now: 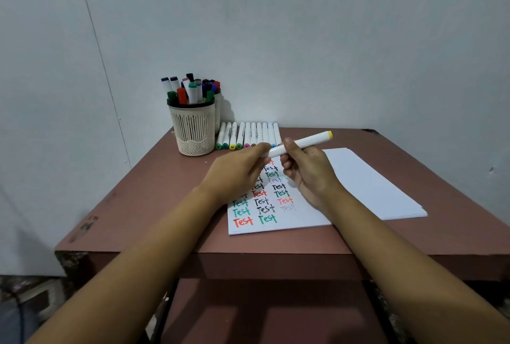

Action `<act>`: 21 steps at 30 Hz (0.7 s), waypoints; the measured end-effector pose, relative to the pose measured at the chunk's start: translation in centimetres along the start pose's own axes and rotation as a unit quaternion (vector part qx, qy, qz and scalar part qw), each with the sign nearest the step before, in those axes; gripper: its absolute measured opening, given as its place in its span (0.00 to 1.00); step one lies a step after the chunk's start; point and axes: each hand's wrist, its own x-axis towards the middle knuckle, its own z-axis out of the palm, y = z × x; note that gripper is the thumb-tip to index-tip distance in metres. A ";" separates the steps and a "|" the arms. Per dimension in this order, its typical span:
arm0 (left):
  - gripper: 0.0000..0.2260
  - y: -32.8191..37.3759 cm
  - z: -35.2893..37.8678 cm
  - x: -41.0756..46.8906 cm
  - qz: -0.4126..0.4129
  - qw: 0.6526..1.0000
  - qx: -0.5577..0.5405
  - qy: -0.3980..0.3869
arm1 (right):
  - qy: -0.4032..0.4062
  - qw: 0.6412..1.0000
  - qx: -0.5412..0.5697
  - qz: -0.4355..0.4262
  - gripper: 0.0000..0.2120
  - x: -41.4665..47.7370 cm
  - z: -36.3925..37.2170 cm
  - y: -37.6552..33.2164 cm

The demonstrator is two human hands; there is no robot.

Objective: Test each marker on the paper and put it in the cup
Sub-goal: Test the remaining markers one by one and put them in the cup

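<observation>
Brown table (154, 192) holds paper (372, 183) lettered "Test"; left grip (237, 169) and right grip (306, 169) both clasp one yellow-capped marker (309, 140).

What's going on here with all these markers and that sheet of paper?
A person is testing markers one at a time. The right hand grips the barrel of a yellow-capped marker above the paper, while the left hand pinches its near end, perhaps to pull a cap. The paper already carries the word Test in several colours. A row of markers lies on the table beside the cup, which holds many markers.
</observation>
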 end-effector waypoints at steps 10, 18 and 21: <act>0.18 -0.2 -0.8 0.0 -0.168 0.976 -0.138 0.010 | 0.023 0.988 0.143 0.045 0.09 -0.4 -0.3 -1.0; 0.16 -1.2 -0.4 -0.2 -0.260 0.945 -0.199 0.018 | 0.024 0.993 0.108 0.047 0.10 -1.3 -0.5 -1.5; 0.16 -1.4 -0.2 -0.2 -0.237 0.956 -0.169 0.023 | 0.041 0.999 0.001 0.016 0.09 -2.2 -0.1 -1.3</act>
